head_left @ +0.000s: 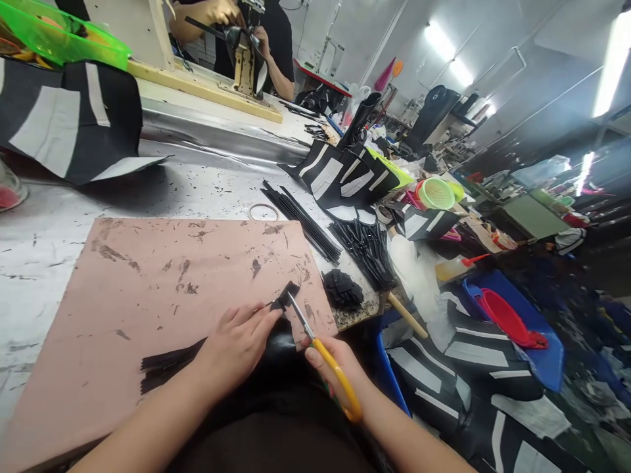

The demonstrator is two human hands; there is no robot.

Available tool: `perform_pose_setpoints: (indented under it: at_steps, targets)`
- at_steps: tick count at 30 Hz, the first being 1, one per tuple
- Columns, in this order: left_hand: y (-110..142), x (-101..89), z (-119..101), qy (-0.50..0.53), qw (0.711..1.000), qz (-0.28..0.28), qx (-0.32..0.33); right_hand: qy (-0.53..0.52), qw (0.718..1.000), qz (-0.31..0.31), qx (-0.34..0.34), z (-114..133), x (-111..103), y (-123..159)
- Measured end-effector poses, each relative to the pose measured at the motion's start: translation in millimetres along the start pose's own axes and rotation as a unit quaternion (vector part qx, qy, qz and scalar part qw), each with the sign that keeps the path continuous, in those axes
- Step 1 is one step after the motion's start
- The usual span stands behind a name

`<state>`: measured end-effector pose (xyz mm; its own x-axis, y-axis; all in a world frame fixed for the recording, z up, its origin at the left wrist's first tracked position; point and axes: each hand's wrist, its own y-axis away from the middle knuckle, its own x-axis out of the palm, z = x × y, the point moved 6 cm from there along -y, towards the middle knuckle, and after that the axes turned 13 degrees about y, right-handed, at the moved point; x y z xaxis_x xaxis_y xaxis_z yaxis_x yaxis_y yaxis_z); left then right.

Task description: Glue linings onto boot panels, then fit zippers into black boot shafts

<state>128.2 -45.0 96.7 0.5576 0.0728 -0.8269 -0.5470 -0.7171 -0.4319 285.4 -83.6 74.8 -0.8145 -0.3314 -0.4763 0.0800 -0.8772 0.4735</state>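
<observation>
My left hand (241, 345) pinches a narrow black strip (286, 294) near the front right part of a pink board (148, 282). Yellow-handled scissors (341, 378) are gripped in my right hand (352, 368). Their blades point up and left, with the tips at the strip; whether they cut into it I cannot tell. Shiny black material (280, 343) hangs below my left fingers, and its link to the strip is hidden. Under my left forearm lies a bundle of black strips (170, 361), partly covered.
Right of the board are a pile of small black pieces (342, 289) and bundles of black strips (362, 249). A tape ring (263, 211) lies behind it. Black-and-white panels (458, 368) fill the lower right. Across the table, another person works at a sewing machine (245, 66).
</observation>
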Motion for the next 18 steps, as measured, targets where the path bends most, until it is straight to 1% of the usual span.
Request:
perform_pose_setpoints:
  at_steps: [2, 3, 5, 6, 7, 9, 11, 12, 14, 16, 17, 18]
  targets:
    - [0, 1.0, 1, -0.007, 1.0, -0.002, -0.001, -0.006, 1.0, -0.026, 0.011, -5, -15, 4]
    - [0, 1.5, 2, -0.009, 1.0, -0.003, 0.002, -0.005, 0.999, -0.046, 0.019, -8, -26, 5]
    - [0, 2.5, 3, -0.016, 1.0, -0.002, 0.009, 0.032, 0.994, -0.101, 0.038, -19, -56, 4]
    - [0, 2.6, 3, -0.019, 1.0, -0.003, 0.015, 0.076, 0.987, -0.135, 0.05, -25, -73, 3]
    - [0, 2.2, 4, -0.023, 1.0, -0.005, 0.02, 0.134, 0.974, -0.171, 0.068, -31, -92, 1]
    - [-1, -0.8, 4, -0.032, 0.999, -0.02, 0.028, 0.263, 0.928, -0.238, 0.111, -42, -128, -4]
    - [-2, -5.9, 3, -0.04, 0.998, -0.043, 0.039, 0.363, 0.88, -0.273, 0.14, -49, -156, -12]
    - [-2, -8.8, 2, -0.042, 0.997, -0.055, 0.044, 0.402, 0.861, -0.277, 0.143, -50, -166, -17]
    - [-3, -14.4, 0, -0.042, 0.995, -0.075, 0.053, 0.47, 0.826, -0.283, 0.126, -46, -175, -26]
    - [-4, -18.5, -3, -0.038, 0.993, -0.09, 0.059, 0.508, 0.794, -0.325, 0.078, -31, -172, -33]
    - [-5, -20.3, -4, -0.037, 0.993, -0.098, 0.062, 0.507, 0.786, -0.352, 0.029, -19, -164, -36]
    - [-4, -21.9, -6, -0.036, 0.991, -0.107, 0.066, 0.492, 0.786, -0.371, -0.043, -5, -150, -39]
